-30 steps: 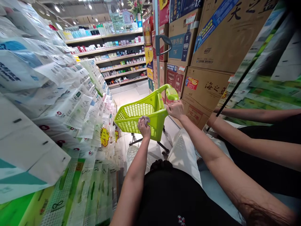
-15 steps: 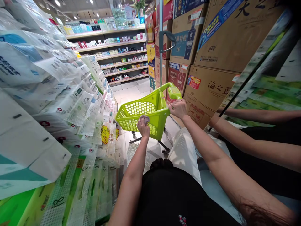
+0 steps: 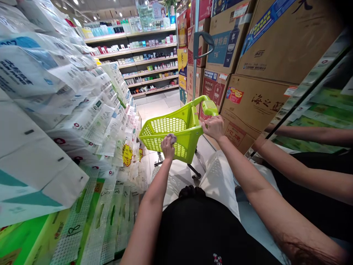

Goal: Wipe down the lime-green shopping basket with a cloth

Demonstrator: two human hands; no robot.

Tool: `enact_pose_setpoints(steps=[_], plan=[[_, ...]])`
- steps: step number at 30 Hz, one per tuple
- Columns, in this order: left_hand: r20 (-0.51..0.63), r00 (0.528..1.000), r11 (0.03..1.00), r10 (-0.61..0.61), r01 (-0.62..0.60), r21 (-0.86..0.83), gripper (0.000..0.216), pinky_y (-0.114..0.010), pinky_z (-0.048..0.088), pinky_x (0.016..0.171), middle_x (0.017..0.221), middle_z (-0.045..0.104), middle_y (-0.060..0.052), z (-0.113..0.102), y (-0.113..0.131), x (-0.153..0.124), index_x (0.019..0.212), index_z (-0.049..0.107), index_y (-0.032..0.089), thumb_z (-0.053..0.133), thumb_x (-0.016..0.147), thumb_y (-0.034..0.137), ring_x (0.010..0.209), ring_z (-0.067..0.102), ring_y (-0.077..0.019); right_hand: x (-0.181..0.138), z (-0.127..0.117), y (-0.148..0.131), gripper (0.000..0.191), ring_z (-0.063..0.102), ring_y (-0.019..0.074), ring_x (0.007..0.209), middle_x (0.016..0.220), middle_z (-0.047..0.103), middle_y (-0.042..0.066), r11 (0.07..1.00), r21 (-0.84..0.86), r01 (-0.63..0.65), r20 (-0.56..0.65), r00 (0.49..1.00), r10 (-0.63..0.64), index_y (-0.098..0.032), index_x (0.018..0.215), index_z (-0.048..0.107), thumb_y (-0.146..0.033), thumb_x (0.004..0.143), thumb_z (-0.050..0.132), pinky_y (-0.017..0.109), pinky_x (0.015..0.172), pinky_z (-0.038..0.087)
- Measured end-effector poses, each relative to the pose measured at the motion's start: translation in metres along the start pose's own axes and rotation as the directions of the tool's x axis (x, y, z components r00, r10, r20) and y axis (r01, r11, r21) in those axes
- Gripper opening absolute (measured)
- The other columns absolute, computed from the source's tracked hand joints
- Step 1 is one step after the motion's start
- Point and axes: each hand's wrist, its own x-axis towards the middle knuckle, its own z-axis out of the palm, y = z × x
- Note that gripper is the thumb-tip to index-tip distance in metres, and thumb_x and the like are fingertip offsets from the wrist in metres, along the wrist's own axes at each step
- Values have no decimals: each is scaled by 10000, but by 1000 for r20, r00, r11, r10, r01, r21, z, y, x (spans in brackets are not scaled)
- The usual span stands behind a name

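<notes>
A lime-green wheeled shopping basket (image 3: 165,127) stands in the aisle ahead of me, nothing visible inside it. My left hand (image 3: 167,146) is closed on a small grey cloth (image 3: 171,138) pressed against the basket's near rim. My right hand (image 3: 213,127) is closed on the basket's rim at its right corner, just under the green handle (image 3: 209,106). A tall grey pull handle (image 3: 202,44) rises behind the basket.
Packs of tissue paper (image 3: 68,114) fill the shelves on my left. Stacked cardboard boxes (image 3: 248,66) line the right side. Another person's arms (image 3: 303,173) reach in at right. Shelves of bottles (image 3: 143,55) cross the far end of the tiled aisle (image 3: 157,105).
The basket and both hands have shifted a little to the right and up in view as my head turned. Both grips are unchanged.
</notes>
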Motion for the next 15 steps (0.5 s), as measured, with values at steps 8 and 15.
enact_pose_setpoints(steps=[8,15], plan=[[-83,976,980,-200,201,3,407,-458,431,1103,1260,603,-163,2,3,11,1248,687,187,523,878,133,1221,552,-316,2,3,-7,371,616,257,804,834,783,116,1000,7,-13,1,1000,13,-172,801,814,-286,920,481,428,922,337],[34,999,997,-28,26,71,453,-451,432,1101,1300,608,-152,-9,-16,8,1281,677,225,550,862,107,1207,559,-309,0,-2,-5,386,606,244,788,825,776,105,1000,-22,3,3,1000,-3,-181,780,799,-286,938,463,408,903,335]])
